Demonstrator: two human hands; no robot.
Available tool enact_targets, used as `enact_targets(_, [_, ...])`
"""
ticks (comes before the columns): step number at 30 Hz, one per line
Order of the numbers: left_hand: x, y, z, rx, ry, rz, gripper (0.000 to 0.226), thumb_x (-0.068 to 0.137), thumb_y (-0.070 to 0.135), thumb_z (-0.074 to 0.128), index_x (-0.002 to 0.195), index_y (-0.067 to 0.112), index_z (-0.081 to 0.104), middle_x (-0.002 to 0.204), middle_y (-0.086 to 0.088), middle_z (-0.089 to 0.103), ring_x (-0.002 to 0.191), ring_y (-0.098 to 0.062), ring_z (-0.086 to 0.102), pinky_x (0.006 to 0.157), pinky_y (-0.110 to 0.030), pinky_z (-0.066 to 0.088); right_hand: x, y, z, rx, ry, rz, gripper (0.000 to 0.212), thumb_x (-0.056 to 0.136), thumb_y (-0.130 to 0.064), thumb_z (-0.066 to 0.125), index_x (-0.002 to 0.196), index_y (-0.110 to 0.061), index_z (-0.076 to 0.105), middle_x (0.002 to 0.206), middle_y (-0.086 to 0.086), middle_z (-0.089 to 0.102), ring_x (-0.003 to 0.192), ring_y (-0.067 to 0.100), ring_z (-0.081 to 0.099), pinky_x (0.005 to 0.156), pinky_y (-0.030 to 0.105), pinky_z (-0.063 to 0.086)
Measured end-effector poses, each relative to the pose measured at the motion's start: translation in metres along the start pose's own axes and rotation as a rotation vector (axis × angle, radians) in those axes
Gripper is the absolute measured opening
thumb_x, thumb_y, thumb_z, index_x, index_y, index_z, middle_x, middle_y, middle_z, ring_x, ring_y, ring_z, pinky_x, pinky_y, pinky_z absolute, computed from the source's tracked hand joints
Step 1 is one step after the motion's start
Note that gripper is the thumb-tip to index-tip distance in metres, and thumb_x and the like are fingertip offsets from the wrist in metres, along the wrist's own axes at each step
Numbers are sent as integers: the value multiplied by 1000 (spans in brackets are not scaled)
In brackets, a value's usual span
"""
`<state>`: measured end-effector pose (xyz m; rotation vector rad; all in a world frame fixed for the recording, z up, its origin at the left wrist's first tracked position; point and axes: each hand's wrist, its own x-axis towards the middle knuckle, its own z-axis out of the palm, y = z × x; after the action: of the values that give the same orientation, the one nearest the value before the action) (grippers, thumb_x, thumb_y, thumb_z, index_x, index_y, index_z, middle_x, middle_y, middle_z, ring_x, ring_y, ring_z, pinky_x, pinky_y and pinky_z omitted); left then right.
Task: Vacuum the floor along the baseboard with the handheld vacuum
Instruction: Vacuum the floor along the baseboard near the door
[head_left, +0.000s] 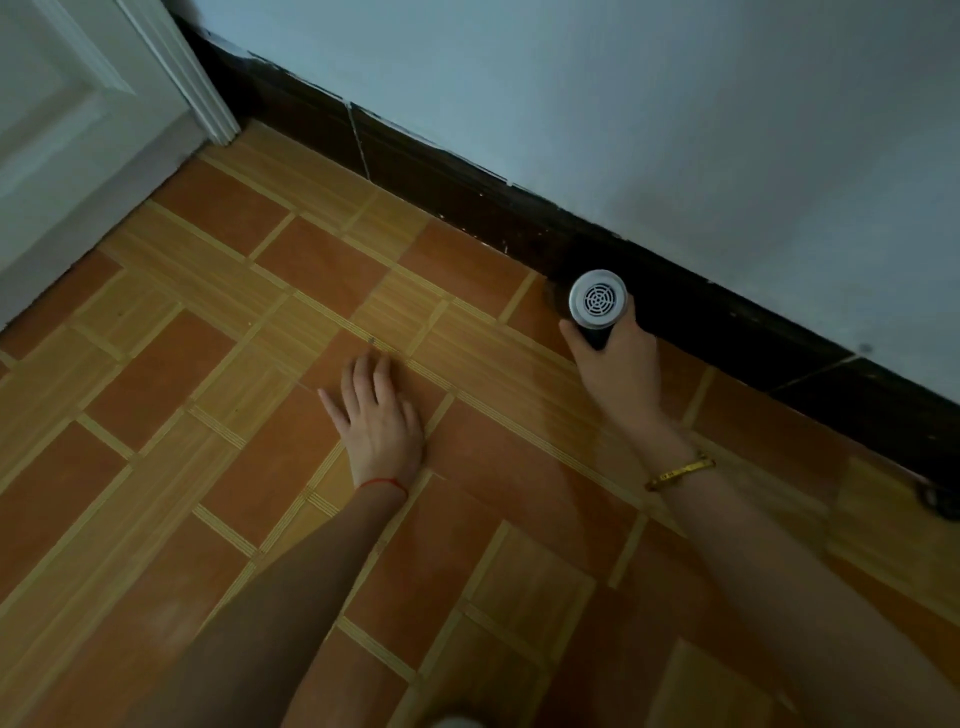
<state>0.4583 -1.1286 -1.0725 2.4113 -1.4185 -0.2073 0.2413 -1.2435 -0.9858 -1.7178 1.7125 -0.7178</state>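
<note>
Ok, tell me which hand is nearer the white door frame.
Left. The left hand lies flat on the floor tiles, down-right of the door frame. The right hand, gripping the handheld vacuum at the baseboard, is farther right.

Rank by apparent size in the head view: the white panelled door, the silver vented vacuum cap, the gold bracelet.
1. White panelled door, by far.
2. Silver vented vacuum cap.
3. Gold bracelet, close to the cap's size; being nearer the camera makes this order unsure.
</note>
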Motion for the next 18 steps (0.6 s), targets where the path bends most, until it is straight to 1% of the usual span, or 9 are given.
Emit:
enact_targets(2, [-10,12,-1,0,-37,106,51,97,28,24,144,13,37,150,-11,37,146,-30,22,119,-62,7,-10,6,-8,6,3,36,66,86,-40,67,141,-16,39,127,4,60,114,21,58,83,23,43])
enact_targets(6, [-29,34,1,-4,-143,329,50,99,31,26,144,15,38,150,-8,39,146,-28,24,119,-62,9,-24,15,-23,65,-78,87,68,85,-38,70,142,-18,40,132,1,58,122,16,53,88,19,39])
enact_targets(8, [-35,42,4,6,-179,408,49,99,30,27,145,15,38,150,-8,40,146,-27,24,118,-62,13,-33,19,-33,63,-39,88,67,85,-37,70,141,-17,41,131,1,59,120,16,54,87,18,39])
enact_targets(10, [-40,51,7,-3,-199,461,49,99,30,27,144,14,40,148,-9,41,144,-29,26,118,-61,16,-43,24,-42,54,13,107,66,85,-36,70,142,-16,40,131,2,59,119,16,55,85,17,39])
enact_targets(12, [-43,59,10,-19,-213,498,50,98,31,27,143,13,40,147,-10,42,143,-29,28,117,-61,17,-54,29,-51,61,18,140,67,85,-36,70,142,-16,41,130,1,59,118,16,55,84,16,39])
enact_targets(15, [-47,68,16,-4,-232,531,50,98,32,27,143,14,39,148,-10,39,144,-28,27,118,-60,15,-69,36,-64,89,-99,155,66,84,-37,71,140,-17,43,128,1,60,116,17,57,87,22,44])
enact_targets(16, [-49,71,18,-4,-241,542,50,98,32,28,144,15,38,149,-9,39,144,-28,26,118,-60,14,-74,37,-67,90,-137,157,63,84,-36,70,139,-17,44,128,0,61,116,17,57,87,22,44])
enact_targets(18, [-53,78,21,-11,-255,568,50,98,32,29,144,15,37,149,-9,38,145,-27,25,119,-60,14,-84,41,-73,69,-160,160,60,85,-35,70,137,-18,46,127,-1,61,117,15,56,85,18,40])
